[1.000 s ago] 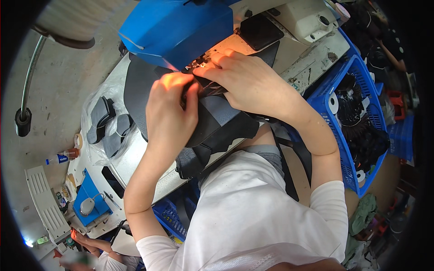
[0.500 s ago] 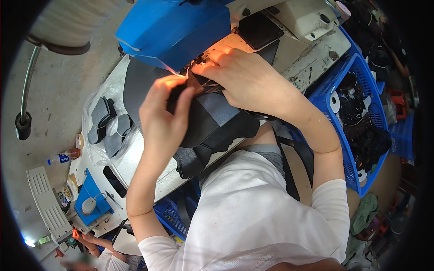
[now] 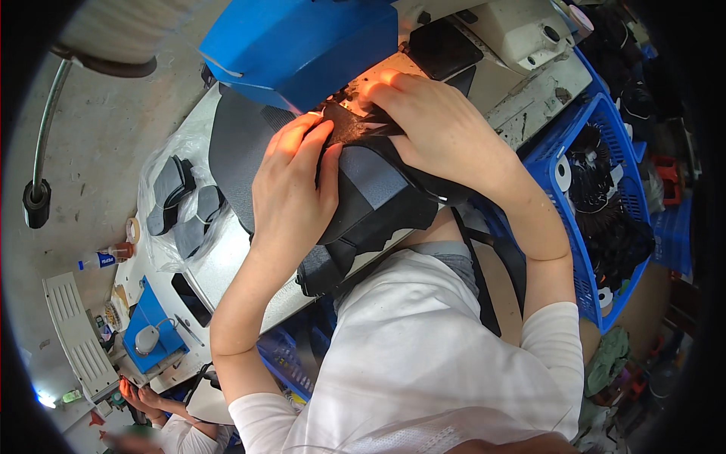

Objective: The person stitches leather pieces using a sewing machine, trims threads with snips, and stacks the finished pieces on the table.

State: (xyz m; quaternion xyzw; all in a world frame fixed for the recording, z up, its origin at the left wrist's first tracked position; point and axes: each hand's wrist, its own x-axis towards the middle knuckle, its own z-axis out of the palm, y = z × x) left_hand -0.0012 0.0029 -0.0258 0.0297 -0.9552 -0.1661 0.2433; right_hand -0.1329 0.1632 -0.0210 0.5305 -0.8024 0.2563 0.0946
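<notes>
Under the blue machine head [image 3: 302, 49], a warm lamp lights a black, leather-like panel [image 3: 355, 212] with a smooth grey patch. My left hand [image 3: 295, 185] grips the panel's raised edge, its fingers bent and its fingertips close beneath the head. Across from it, my right hand [image 3: 442, 125] is curled at the same edge. A dark, pointed thing [image 3: 382, 127] with shiny edges shows between its thumb and fingers; its kind is unclear. Folded black flaps of the panel hang over the table's front edge toward my lap.
To the left, a clear plastic bag [image 3: 162, 227] lies with dark grey padded pieces [image 3: 174, 181]. A blue basket [image 3: 541, 163] of black items stands at right. Farther left are a bottle [image 3: 106, 257], a phone [image 3: 190, 299] and another person's hands [image 3: 140, 395].
My left hand has shifted right and its fingers now lie over the panel's edge. My right hand has moved slightly right, taking the pointed thing along. The panel has slid a little right.
</notes>
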